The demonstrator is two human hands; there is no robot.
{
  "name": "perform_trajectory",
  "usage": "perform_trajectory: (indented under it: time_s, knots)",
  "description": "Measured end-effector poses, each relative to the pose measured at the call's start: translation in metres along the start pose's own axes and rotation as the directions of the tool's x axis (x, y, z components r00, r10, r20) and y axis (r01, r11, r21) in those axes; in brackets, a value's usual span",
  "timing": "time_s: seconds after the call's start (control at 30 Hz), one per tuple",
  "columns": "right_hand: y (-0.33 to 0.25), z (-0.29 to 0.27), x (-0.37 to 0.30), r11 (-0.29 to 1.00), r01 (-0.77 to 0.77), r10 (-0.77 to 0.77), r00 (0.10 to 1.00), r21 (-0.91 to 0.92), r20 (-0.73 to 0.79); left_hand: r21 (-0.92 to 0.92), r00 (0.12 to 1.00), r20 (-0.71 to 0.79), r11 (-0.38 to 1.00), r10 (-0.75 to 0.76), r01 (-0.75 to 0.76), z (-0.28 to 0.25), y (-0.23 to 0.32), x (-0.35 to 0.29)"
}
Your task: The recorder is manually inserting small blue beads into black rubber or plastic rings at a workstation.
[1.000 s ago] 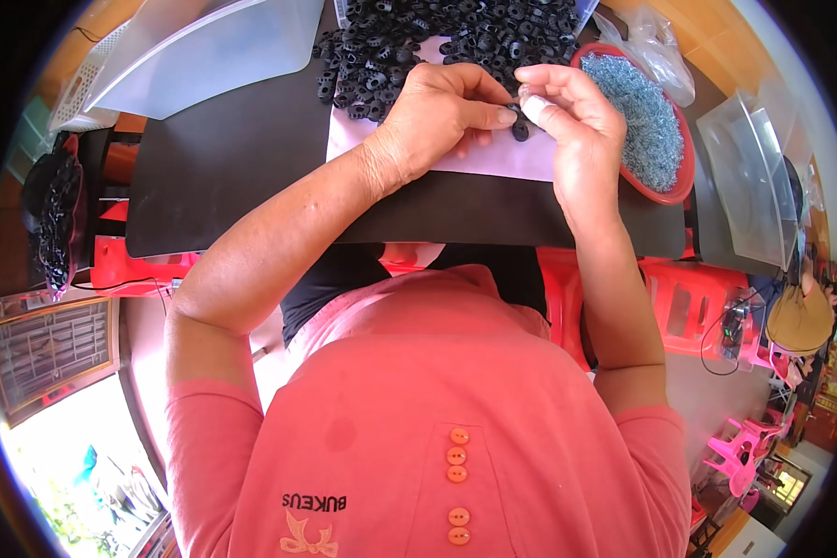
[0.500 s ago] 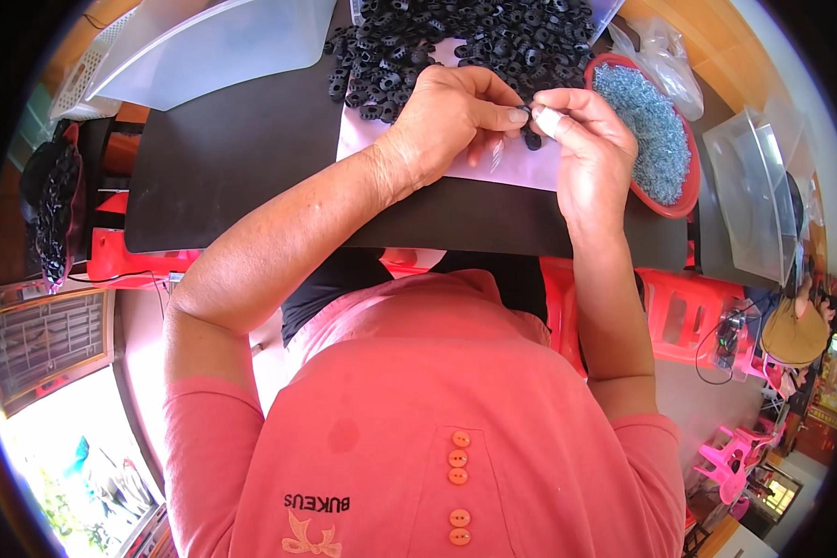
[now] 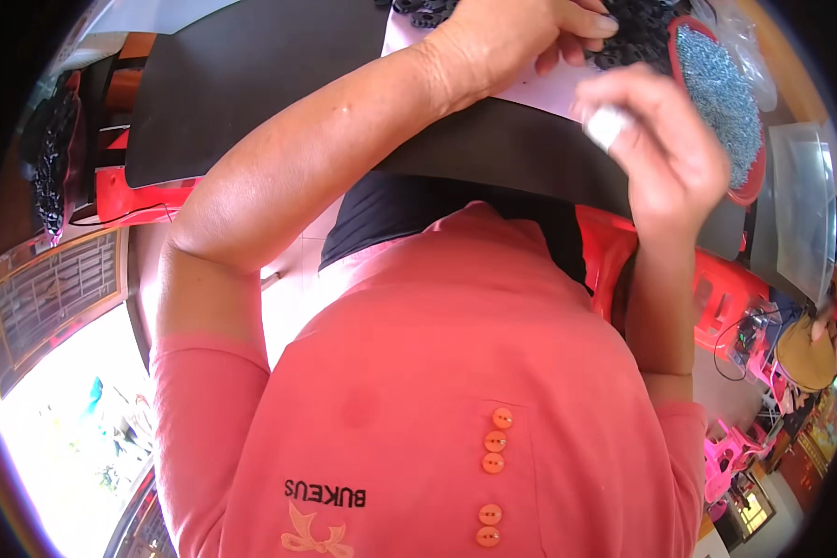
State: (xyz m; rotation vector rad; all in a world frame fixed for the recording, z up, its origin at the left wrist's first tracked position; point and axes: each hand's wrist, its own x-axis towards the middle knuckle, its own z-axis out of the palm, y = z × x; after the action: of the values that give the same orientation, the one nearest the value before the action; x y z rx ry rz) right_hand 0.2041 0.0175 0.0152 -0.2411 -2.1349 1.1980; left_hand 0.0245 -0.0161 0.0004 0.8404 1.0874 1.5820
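Note:
My left hand (image 3: 521, 42) is over the far part of the table, thumb and fingertips pinched together. What it pinches, if anything, is hard to make out against the heap of small black plastic parts (image 3: 637, 37) behind it. Closer to me on the right, my right hand (image 3: 665, 149) is raised, its fingers curled and smeared by motion. White tape (image 3: 606, 127) wraps its thumb. A pale sheet (image 3: 544, 96) lies beneath the hands and the heap. Right of them, a red basin (image 3: 750, 191) holds many tiny silvery-blue pieces (image 3: 721, 102).
The dark table (image 3: 279, 70) spans the space before me. Clear plastic bins stand at the far left (image 3: 149, 14) and the right (image 3: 803, 209). A clear bag (image 3: 749, 56) lies beyond the basin. Red stools (image 3: 721, 302) are under and beside the table.
My hands have come apart; the right one has swung nearer to me. The whole view has shifted, so the table and heap sit higher and further right in it.

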Motion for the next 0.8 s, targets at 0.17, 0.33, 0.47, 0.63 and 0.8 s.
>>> perform_trajectory:
  time_s: [0.17, 0.33, 0.47, 0.63, 0.8]
  knots:
    - [-0.021, 0.018, -0.05, 0.989, -0.146, 0.099, 0.723, 0.011, 0.684, 0.087, 0.997, -0.016, 0.994, 0.073, -0.071, -0.005, 0.003, -0.008]
    - [0.056, 0.036, -0.1, 0.882, -0.158, 0.346, 0.857, -0.444, 0.383, 0.164, 0.987, -0.05, 0.976, 0.15, -0.14, 0.001, 0.009, -0.005]
    - [0.111, 0.074, -0.085, 0.679, -0.029, 0.356, 0.887, -0.734, 0.294, 0.2, 0.978, -0.075, 0.963, 0.197, -0.179, -0.002, 0.008, -0.004]
    - [0.16, 0.108, -0.08, 0.609, 0.172, 0.199, 0.912, -0.774, 0.359, 0.231, 0.974, -0.107, 0.958, 0.201, -0.172, 0.0, 0.009, -0.007]
    - [0.156, 0.106, -0.082, 0.749, 0.192, 0.048, 0.939, -0.634, 0.342, 0.221, 0.979, -0.13, 0.967, 0.158, -0.127, -0.004, 0.007, -0.006]
